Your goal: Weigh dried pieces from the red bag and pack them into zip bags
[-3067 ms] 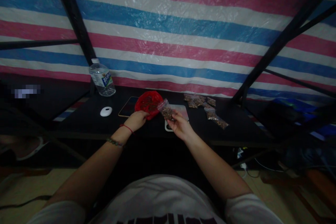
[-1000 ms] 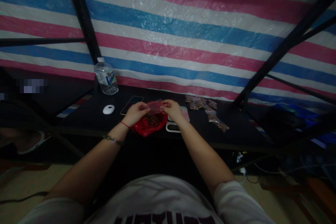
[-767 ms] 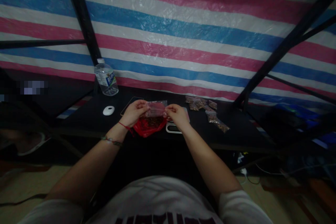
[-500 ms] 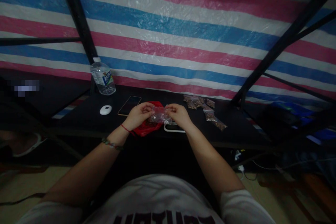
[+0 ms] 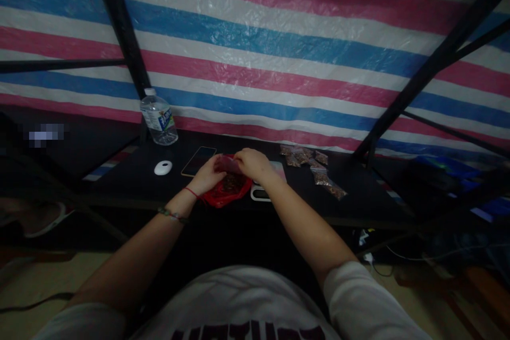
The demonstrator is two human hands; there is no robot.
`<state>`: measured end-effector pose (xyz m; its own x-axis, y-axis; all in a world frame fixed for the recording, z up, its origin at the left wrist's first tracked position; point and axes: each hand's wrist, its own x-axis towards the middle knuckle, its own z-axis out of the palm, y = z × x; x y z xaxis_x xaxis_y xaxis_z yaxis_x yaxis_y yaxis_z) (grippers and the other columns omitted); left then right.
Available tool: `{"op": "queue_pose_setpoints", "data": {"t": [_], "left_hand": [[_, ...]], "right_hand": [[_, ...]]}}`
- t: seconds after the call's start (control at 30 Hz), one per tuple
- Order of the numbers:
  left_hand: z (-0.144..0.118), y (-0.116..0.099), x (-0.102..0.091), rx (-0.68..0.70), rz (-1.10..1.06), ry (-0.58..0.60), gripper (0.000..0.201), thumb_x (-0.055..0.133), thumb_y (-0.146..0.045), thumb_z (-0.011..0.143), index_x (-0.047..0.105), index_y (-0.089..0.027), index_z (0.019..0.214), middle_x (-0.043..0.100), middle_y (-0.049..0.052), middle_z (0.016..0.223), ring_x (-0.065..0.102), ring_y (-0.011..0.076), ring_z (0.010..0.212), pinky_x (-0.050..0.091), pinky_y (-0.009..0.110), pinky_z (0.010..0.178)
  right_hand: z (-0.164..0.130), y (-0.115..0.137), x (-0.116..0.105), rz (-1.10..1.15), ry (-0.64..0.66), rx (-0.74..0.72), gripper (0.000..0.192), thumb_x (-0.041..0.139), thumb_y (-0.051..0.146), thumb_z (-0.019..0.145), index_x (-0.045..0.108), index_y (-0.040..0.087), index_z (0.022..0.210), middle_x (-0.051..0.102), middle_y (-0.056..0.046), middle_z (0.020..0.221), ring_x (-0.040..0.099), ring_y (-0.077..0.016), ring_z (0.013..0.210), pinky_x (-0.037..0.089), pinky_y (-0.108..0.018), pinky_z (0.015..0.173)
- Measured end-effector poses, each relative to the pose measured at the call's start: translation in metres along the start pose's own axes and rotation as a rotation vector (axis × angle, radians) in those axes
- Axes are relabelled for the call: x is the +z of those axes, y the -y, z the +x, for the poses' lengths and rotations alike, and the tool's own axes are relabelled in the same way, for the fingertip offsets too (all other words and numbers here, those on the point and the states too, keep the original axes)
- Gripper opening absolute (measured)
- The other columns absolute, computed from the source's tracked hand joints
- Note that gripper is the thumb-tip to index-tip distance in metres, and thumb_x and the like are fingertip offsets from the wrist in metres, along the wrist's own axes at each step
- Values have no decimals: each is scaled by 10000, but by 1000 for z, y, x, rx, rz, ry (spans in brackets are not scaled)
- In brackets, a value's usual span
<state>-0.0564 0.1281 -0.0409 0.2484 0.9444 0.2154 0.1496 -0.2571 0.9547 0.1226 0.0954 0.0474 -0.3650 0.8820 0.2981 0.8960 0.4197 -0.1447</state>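
My left hand (image 5: 207, 176) pinches one side of a small clear plastic bag (image 5: 228, 163). My right hand (image 5: 254, 163) has its fingers closed on the bag's other side. Both hands are over an opened red plastic bag (image 5: 217, 199), which has dark brown bits (image 5: 231, 183) inside. The small bag looks reddish against it, and its contents are hard to make out. Partly under my right wrist lies a white scale-like device (image 5: 258, 194) with a dark display. Several filled clear packets (image 5: 303, 156) lie to the right, two of them (image 5: 327, 183) closer to me.
A phone (image 5: 198, 161) and a white rounded object (image 5: 163, 168) lie left of the red bag on the black table (image 5: 131, 183). A clear bottle (image 5: 160, 119) stands behind them. Dark metal posts (image 5: 119, 21) and a striped plastic sheet (image 5: 255, 64) rise at the back.
Both hands have moved with the small bag from above the red bag's right edge to over its middle. The right hand went left, uncovering more of the white device and the brown bits.
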Motion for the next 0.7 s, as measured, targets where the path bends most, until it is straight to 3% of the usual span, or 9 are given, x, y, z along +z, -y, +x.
{"op": "queue_pose_setpoints", "data": {"t": [0.13,0.23,0.33,0.43,0.6,0.7], "left_hand": [[0,1,-3,3,71,28,796,681,-161,638,360,-165,1367,588,140,1244,615,231,1088,470,379,952],[0,2,-6,-12,110,25,840,704,-213,646,331,-155,1397,665,108,1055,654,232,979,495,378,889],[-1,0,-7,-22,122,26,720,694,-269,678,422,-151,1334,686,55,870,673,216,835,508,368,817],[-4,-4,-3,-35,27,83,536,713,-286,659,551,-154,1152,683,39,833,669,202,802,511,350,790],[-11,-12,6,-152,-221,133,537,733,-237,641,528,-186,1135,681,46,920,666,168,793,527,275,678],[-13,-17,10,-267,-206,59,378,697,-229,680,571,-185,1034,668,25,818,654,138,709,508,217,587]], "right_hand": [[2,-2,8,30,47,16,269,459,249,893,711,224,984,679,-94,1008,627,-210,885,447,-288,772],[0,-8,11,94,11,33,263,474,212,878,705,220,1005,691,-81,1017,625,-206,924,437,-284,821],[-4,-15,11,163,-48,56,266,483,185,868,699,215,1020,700,-65,1022,620,-198,964,429,-279,863],[-7,-19,10,217,-76,67,262,488,171,862,703,210,1008,701,-58,1034,616,-190,982,426,-280,888],[-9,-19,10,268,-60,-1,257,490,150,856,706,197,987,705,-58,1019,620,-184,965,435,-277,874],[-8,-20,10,259,-52,21,243,502,149,851,708,189,973,709,-63,1009,625,-186,952,437,-272,859]]}}
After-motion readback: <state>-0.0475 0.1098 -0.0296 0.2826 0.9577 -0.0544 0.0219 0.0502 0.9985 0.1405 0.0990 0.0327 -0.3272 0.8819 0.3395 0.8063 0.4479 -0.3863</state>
